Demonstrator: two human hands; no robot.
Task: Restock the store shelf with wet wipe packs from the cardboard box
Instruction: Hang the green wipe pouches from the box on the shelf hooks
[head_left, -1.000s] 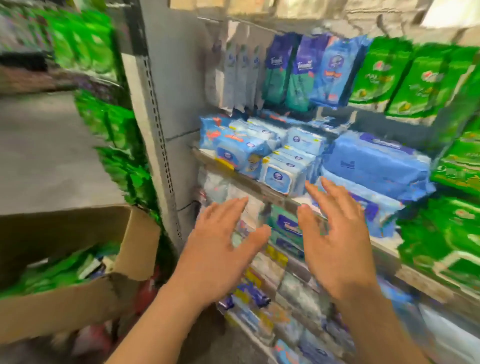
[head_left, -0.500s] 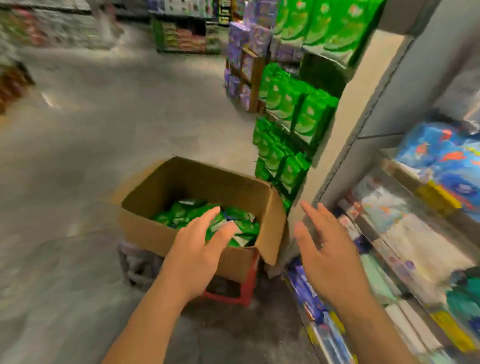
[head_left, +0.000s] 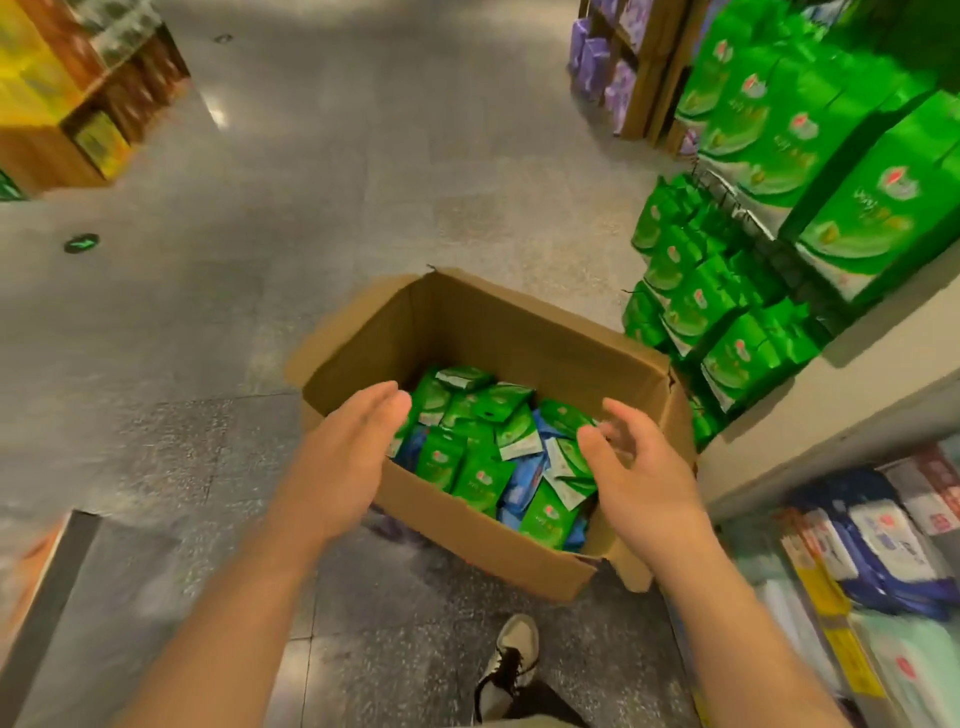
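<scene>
An open cardboard box (head_left: 524, 322) stands on the floor in front of me, part full of small green wet wipe packs (head_left: 470, 441) with a few blue packs underneath. My left hand (head_left: 343, 457) hovers over the box's near left wall, fingers straight and empty. My right hand (head_left: 639, 467) hovers over the box's right side, fingers loosely spread, holding nothing. The store shelf (head_left: 852, 551) with blue and white wipe packs is at the lower right.
Large green packs (head_left: 779, 171) fill the shelf end at the upper right, close to the box's right corner. A wooden display (head_left: 62, 114) stands at the far left. Grey tiled floor (head_left: 311, 208) stretches beyond the box. My shoe (head_left: 511, 660) is below the box.
My view has swung from the shelf down and left to the box. Both hands, empty throughout, have moved from in front of the shelf to just above the box.
</scene>
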